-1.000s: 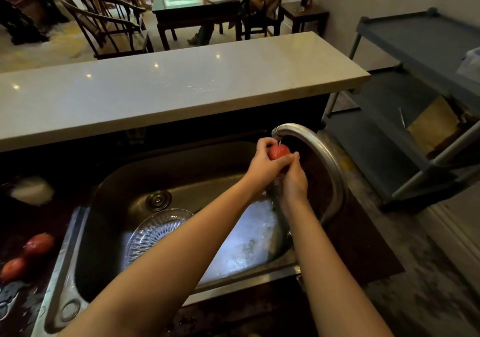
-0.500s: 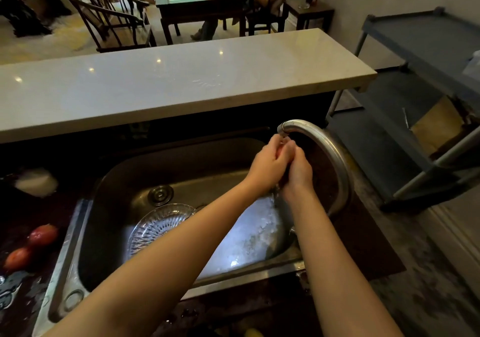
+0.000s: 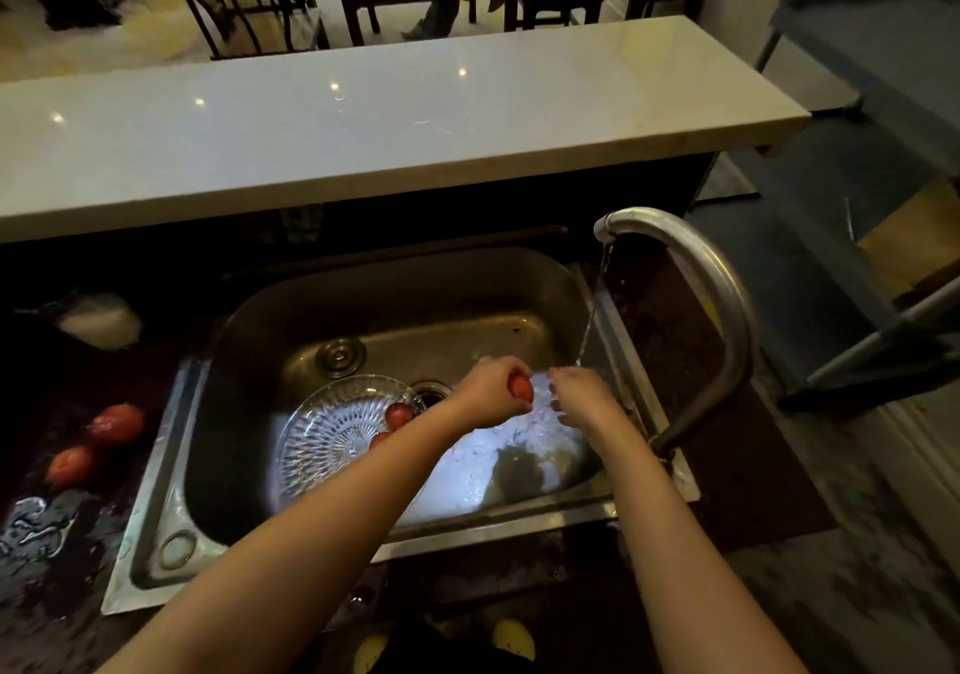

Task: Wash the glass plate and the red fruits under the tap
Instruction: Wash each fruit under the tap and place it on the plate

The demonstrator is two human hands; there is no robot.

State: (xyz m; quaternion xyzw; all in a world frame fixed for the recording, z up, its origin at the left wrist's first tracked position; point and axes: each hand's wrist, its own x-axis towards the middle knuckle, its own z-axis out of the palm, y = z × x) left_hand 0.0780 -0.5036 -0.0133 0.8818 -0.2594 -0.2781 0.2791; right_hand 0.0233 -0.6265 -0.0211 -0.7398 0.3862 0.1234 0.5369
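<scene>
The pale surface (image 3: 363, 128) runs across the far side, well beyond both hands. The sink (image 3: 395, 289) lies below the hands, its wet floor bright under the wrists. The tap (image 3: 722, 299) rises to the right of the right hand and arches over to end above and beyond it. A thin stream of water (image 3: 592, 310) falls just past that hand's fingers. The plate (image 3: 322, 434) sits on the sink floor left of the left hand, partly under the forearm.

The left hand (image 3: 491, 393) is curled round a fruit (image 3: 521, 387), whose red end shows toward the right hand. The right hand (image 3: 582, 395) hangs near it without touching, fingers loosely bent and holding nothing.

Two plate fruits (image 3: 398, 414) lie at the rim nearest the left hand. Two loose fruits (image 3: 117, 423) lie on the dark surface (image 3: 62, 543) far left of both hands, outside the sink.
</scene>
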